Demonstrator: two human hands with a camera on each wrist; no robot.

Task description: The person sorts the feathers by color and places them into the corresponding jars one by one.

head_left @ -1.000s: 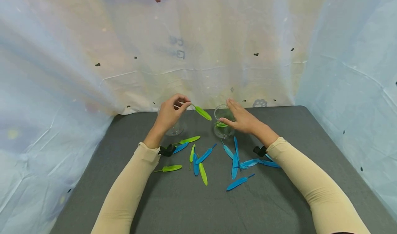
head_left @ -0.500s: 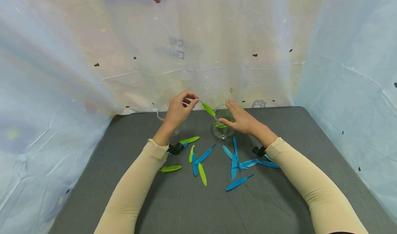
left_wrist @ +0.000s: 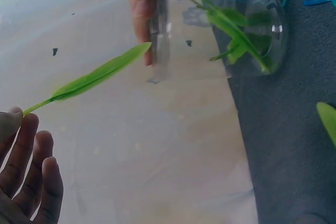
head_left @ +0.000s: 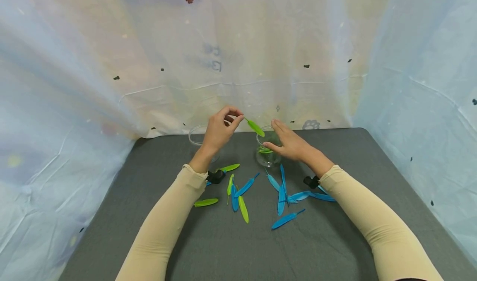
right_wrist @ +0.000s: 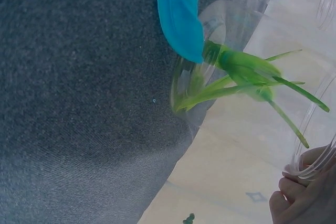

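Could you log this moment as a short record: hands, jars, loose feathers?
Left hand: pinches a green feather by its stem, tip pointing toward the right jar
Right hand: holds the right jar near its rim
Right jar: clear, upright, with feathers inside, green
Left jar: clear, partly hidden behind the left hand
Table: dark gray, with blue feathers and loose green feathers lying on it

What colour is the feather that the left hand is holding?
The feather is bright green, with a thin green stem; it shows best in the left wrist view.
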